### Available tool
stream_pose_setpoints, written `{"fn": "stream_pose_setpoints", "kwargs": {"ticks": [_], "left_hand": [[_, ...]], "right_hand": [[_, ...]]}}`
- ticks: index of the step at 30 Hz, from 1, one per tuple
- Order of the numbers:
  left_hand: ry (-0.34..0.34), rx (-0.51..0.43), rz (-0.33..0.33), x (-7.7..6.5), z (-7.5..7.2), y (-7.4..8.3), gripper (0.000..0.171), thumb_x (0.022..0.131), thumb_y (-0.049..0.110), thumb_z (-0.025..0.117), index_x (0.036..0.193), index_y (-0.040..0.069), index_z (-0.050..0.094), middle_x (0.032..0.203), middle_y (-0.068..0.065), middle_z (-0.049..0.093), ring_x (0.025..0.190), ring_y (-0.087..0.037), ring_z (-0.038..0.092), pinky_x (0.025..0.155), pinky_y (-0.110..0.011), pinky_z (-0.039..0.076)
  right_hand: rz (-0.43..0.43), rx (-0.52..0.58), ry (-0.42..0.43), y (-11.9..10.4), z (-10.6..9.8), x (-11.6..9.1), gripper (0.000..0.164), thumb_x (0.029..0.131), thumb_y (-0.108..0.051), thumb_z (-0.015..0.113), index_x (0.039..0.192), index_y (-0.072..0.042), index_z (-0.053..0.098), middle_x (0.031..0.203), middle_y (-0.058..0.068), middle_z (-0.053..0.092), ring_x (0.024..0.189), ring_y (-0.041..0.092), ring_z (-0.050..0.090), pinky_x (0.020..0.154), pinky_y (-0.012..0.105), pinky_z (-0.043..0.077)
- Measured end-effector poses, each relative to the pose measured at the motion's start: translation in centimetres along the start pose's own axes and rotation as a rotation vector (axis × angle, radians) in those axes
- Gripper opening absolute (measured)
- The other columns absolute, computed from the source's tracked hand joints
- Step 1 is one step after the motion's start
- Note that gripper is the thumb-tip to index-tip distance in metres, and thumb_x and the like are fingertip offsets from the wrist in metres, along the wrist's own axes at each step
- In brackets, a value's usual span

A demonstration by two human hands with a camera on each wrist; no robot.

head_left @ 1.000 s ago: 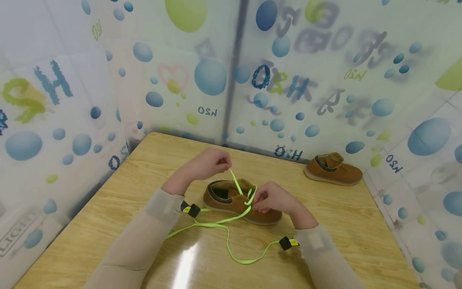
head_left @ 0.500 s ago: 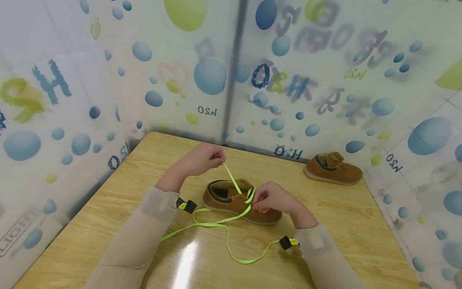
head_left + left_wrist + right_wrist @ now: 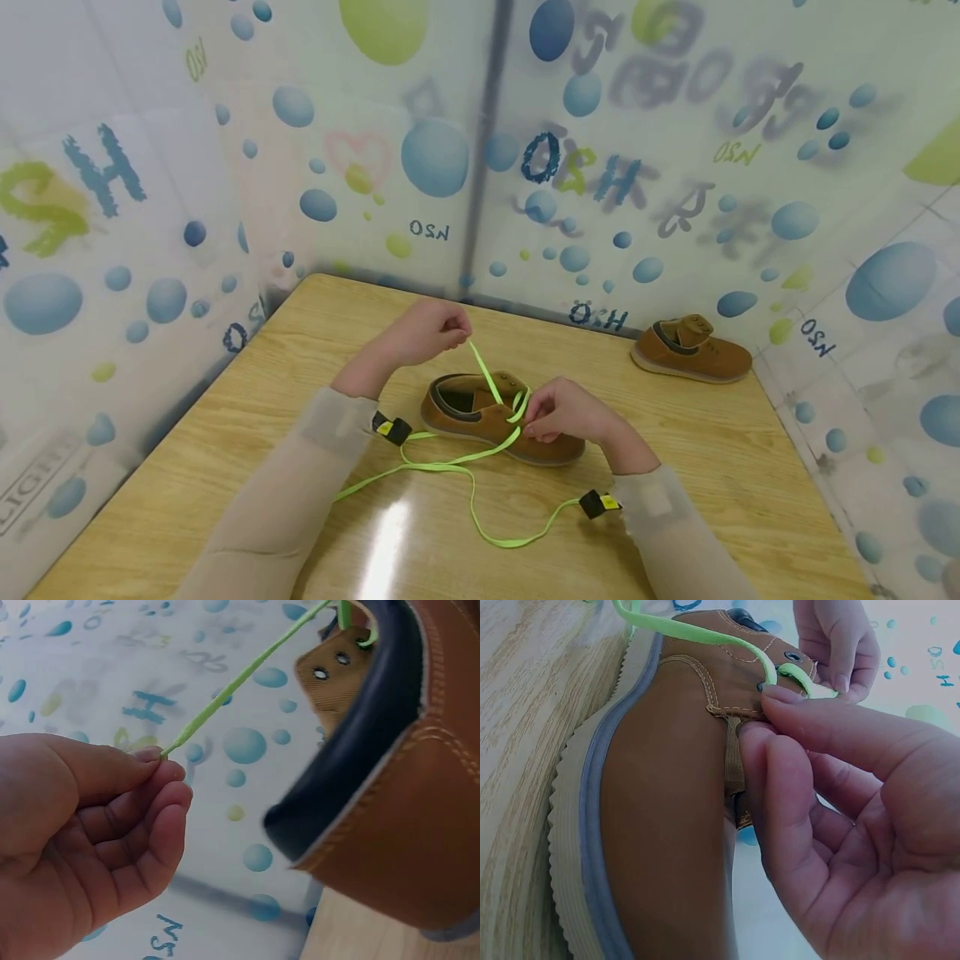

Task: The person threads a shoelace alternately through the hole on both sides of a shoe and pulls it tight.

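A brown shoe (image 3: 480, 417) with a dark collar lies on the wooden table (image 3: 225, 467). A neon green lace (image 3: 465, 471) runs through its eyelets and trails in loops toward me. My left hand (image 3: 431, 329) is raised behind the shoe and pinches the lace end (image 3: 225, 701) between thumb and fingertips, so that stretch is taut. My right hand (image 3: 558, 412) pinches the eyelet flap of the shoe (image 3: 675, 810) where the lace (image 3: 705, 634) passes through, fingers (image 3: 795, 757) curled on the flap edge.
A second brown shoe (image 3: 693, 350) sits at the table's far right corner. Bubble-printed walls (image 3: 450, 150) close in the table at the back and both sides. Black wrist straps (image 3: 600, 504) show on both sleeves.
My left hand drew the lace end slightly left and up, then eased back a little. The right hand and shoe stay put.
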State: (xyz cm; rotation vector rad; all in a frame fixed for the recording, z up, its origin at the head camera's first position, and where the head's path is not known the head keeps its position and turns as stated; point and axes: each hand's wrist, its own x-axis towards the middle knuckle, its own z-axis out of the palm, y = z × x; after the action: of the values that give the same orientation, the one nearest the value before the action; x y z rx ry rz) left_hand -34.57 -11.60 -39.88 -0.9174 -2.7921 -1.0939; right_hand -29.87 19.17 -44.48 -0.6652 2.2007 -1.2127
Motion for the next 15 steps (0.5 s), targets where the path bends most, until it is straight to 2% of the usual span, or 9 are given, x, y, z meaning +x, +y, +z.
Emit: {"fn": "stream_pose_setpoints", "kwargs": {"ticks": [9,15], "left_hand": [[-0.053,-0.011,-0.070,0.8,2.1,-0.5,0.013,0.105,0.012,0.064,0.102,0.005,0.074,0.081,-0.001,0.070,0.073,-0.014,0.061,0.073,-0.032,0.051],[-0.073,-0.039,-0.090,0.9,2.5,-1.1,0.014,0.106,0.011,0.061,0.100,0.006,0.073,0.086,-0.007,0.072,0.073,-0.015,0.061,0.072,-0.032,0.051]], "right_hand": [[-0.001,-0.013,0.004,0.1,0.0,0.1,0.009,0.093,0.000,0.078,0.092,0.007,0.074,0.077,0.010,0.077,0.063,0.011,0.066,0.064,0.024,0.059],[-0.008,-0.014,-0.001,0.1,-0.1,0.1,0.009,0.093,0.000,0.077,0.092,0.008,0.074,0.078,0.011,0.077,0.064,0.011,0.065,0.064,0.024,0.059]]}}
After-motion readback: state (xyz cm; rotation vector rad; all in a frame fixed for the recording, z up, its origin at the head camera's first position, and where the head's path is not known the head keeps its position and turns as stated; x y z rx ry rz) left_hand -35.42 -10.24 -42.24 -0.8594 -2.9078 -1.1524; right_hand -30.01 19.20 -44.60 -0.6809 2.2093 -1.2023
